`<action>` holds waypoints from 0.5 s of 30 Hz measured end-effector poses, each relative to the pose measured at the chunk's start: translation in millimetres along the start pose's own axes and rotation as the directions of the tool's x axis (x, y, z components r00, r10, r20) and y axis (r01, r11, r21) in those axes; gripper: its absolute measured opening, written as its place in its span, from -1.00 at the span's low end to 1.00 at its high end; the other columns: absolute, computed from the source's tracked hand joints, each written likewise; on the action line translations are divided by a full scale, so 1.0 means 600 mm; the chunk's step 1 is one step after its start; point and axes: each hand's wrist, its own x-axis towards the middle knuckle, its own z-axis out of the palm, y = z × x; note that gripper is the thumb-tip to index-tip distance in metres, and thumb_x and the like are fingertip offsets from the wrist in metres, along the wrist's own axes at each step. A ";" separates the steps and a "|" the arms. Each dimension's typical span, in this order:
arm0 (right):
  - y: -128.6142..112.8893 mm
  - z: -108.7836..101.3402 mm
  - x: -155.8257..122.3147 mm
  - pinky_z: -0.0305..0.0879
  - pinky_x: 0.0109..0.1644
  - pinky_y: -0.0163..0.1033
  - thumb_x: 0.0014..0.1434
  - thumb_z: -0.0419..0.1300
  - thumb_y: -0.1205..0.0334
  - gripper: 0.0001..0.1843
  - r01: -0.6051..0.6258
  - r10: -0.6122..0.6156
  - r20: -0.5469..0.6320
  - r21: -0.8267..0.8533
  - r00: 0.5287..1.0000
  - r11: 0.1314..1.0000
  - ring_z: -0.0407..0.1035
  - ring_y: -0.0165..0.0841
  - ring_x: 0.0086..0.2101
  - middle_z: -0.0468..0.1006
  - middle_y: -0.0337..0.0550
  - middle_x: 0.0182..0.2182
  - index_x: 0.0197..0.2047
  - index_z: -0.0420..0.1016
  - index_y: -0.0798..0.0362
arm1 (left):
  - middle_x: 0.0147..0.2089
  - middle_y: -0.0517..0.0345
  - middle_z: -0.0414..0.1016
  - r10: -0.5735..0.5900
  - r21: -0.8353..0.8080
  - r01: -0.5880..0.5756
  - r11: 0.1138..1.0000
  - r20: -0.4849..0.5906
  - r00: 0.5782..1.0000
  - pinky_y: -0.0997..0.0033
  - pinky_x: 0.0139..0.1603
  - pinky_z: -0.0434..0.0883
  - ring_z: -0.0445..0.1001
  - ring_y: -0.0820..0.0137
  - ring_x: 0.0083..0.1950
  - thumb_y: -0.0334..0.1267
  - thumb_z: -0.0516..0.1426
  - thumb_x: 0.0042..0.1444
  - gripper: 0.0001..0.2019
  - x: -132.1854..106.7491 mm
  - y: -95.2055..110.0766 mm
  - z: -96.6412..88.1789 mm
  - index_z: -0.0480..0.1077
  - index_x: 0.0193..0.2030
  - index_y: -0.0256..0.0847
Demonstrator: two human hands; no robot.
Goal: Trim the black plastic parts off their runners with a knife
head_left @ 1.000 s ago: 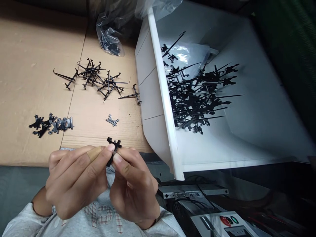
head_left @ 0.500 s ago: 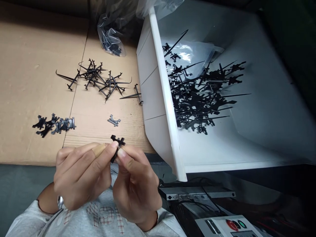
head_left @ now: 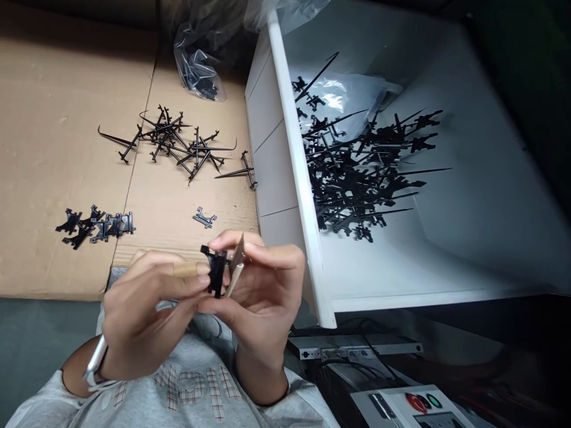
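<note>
In front of my chest, my left hand [head_left: 147, 315] pinches a small black plastic bracket [head_left: 216, 270] between thumb and fingers. Tan tape wraps one of its fingers. Close against the bracket's right side, my right hand [head_left: 267, 291] is closed around a thin, pointed blade [head_left: 238, 252] with a pale, stick-like part beside it. Whether the blade touches the bracket I cannot tell. A single similar bracket [head_left: 204, 217] lies on the cardboard just beyond my hands. Several more brackets [head_left: 96, 226] form a group to the left.
Thin black branched plastic pieces [head_left: 167, 134] lie scattered on the cardboard [head_left: 66, 154]. A clear bag [head_left: 198, 71] of black parts sits behind them. To the right, a white bin [head_left: 294, 148] holds a heap of black parts [head_left: 357, 172]. Below it is a control box [head_left: 388, 404] with buttons.
My right hand has turned and opened outward, bringing the blade into view. The bracket has turned so its broad face shows, still in my left fingers.
</note>
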 end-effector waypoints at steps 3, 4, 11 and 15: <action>-0.002 -0.003 -0.002 0.52 -0.38 -0.36 0.07 0.58 0.44 -0.28 0.005 -0.006 0.018 0.050 1.000 0.999 0.49 -0.38 -0.24 0.65 -0.14 -0.03 0.23 0.50 -0.16 | -0.18 0.16 0.74 -0.300 -0.283 0.338 0.898 0.167 0.939 0.44 -0.20 0.55 0.67 0.35 -0.21 -0.22 0.46 0.18 -0.73 0.008 0.001 -0.005 0.61 0.00 -0.03; -0.002 -0.004 -0.003 0.53 -0.38 -0.36 0.08 0.56 0.46 -0.26 0.003 -0.005 0.027 0.061 1.000 0.998 0.51 -0.37 -0.21 0.65 -0.14 -0.02 0.25 0.49 -0.16 | -0.23 0.15 0.71 -0.398 -0.351 0.476 0.807 0.272 0.876 0.45 -0.26 0.52 0.63 0.37 -0.28 -0.06 0.42 0.23 -0.71 0.012 0.001 -0.007 0.59 0.01 -0.06; -0.007 -0.011 -0.010 0.68 -0.19 -0.25 0.19 0.52 0.29 -0.42 0.037 -0.037 0.092 0.002 0.995 0.999 0.60 -0.25 -0.04 0.66 0.01 -0.05 0.24 0.51 -0.01 | -0.66 0.31 0.21 -0.529 -0.345 0.785 0.515 0.592 0.608 0.48 -0.60 0.15 0.13 0.52 -0.64 0.28 0.15 0.37 -0.42 0.036 0.013 0.009 0.26 -0.48 -0.15; -0.010 -0.018 -0.017 0.56 -0.33 -0.28 0.38 0.33 0.33 -0.66 0.121 -0.113 0.054 -0.172 0.992 0.978 0.52 -0.38 -0.28 0.62 -0.02 -0.05 0.20 0.58 -0.02 | -0.67 0.42 0.04 -0.570 -0.412 0.720 0.559 0.440 0.694 0.50 -0.66 -0.03 -0.09 0.56 -0.65 0.21 0.14 0.41 -0.45 0.037 0.027 0.026 0.16 -0.47 -0.11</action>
